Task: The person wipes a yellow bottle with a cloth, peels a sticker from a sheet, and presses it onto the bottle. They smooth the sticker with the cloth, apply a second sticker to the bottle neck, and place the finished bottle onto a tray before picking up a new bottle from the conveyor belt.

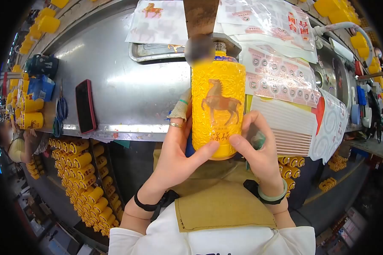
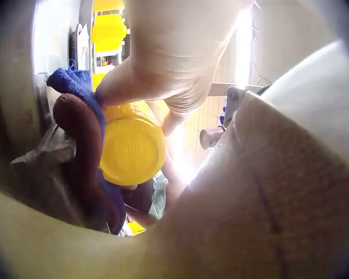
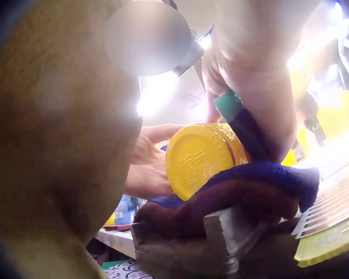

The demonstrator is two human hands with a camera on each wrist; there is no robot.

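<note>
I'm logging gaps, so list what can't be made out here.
Back of the embossed yellow bottle: faces away, head view; against dark-blue cloth, right wrist view.
Tiny print under its brown horse picture: too small, head view.
Whatever lies beneath the round blur by its neck, head view.
Part of bystander: dark lens edge, head view.

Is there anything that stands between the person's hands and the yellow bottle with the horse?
Nothing visible at the front: the bare thumbs of the left hand and right hand rest directly on the yellow bottle. Whether the pale finger cover comes between them behind it, I cannot tell.
</note>
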